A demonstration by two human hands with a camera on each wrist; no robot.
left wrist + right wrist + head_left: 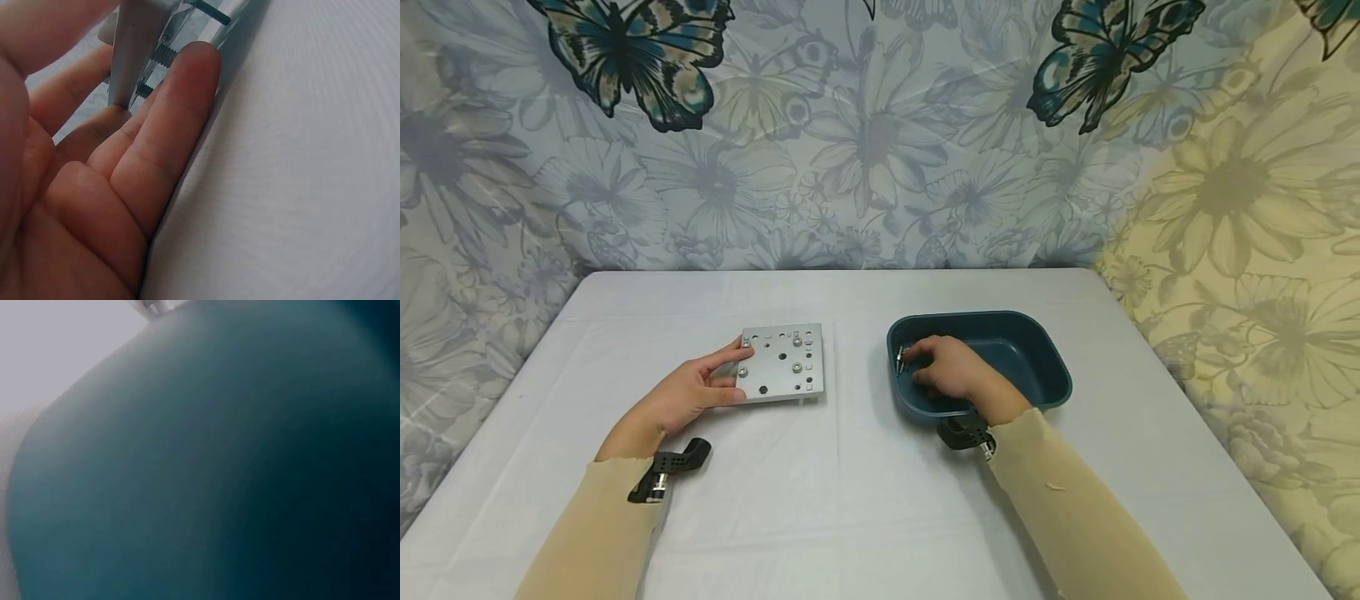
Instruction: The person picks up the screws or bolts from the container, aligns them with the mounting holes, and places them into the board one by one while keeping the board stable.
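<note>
My left hand grips the left edge of a silver metal plate and holds it tilted up from the white table. The plate has rows of small holes, and several screws sit in it. In the left wrist view, threaded screw ends stick out of its underside beside my fingers. Over the left end of a dark teal tray, my right hand pinches a small shiny metal piece, which looks like a screw. The tray wall fills most of the right wrist view.
Both things are on a table covered with a white cloth. A patterned curtain with flowers and butterflies hangs behind it and along the sides. Black camera mounts are on both wrists, over beige sleeves.
</note>
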